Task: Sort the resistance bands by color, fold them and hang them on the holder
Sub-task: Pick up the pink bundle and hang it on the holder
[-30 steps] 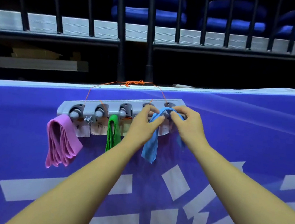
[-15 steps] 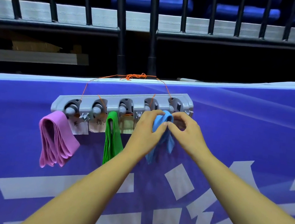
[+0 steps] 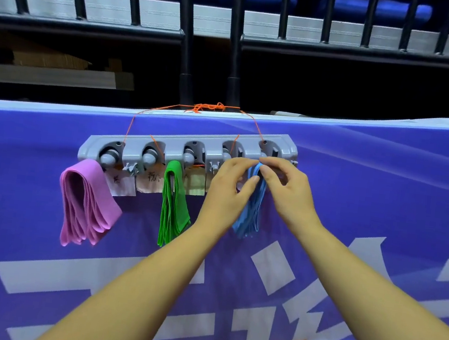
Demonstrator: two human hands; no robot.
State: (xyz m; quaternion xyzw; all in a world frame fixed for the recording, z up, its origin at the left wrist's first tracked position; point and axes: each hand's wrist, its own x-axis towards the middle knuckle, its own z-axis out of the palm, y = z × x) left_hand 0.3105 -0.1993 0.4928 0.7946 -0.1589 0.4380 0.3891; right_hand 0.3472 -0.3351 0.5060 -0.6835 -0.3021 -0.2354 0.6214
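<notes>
— Where's the blue resistance band [image 3: 254, 201]?
— Just under the holder's [image 3: 187, 141] right end. The right hand [image 3: 290, 194] pinches its top fold; the left hand [image 3: 226, 189] grips it just beside, thumb curled on. The rest hangs below the fingers.

Bright, even light falls on the blue banner [image 3: 356, 184]; background behind the railing [image 3: 187, 40] is dim; edges bend slightly.
</notes>
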